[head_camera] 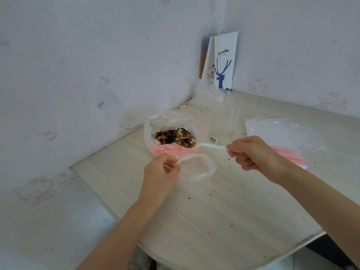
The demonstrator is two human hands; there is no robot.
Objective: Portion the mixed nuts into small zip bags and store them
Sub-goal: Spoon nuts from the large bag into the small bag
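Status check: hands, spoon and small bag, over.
Left hand pinches small zip bag at rim, mouth open. Right hand holds spoon, loaded with nuts, at near edge of big nut bag. Nothing between spoon and small zip bag.

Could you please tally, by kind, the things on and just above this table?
Paper carrier bags: 2
Open bag of mixed nuts: 1
Small zip bag, held open: 1
Pack of spare zip bags: 1
White plastic spoon, loaded with nuts: 1
Sleeve of clear cups: 1
Total: 7
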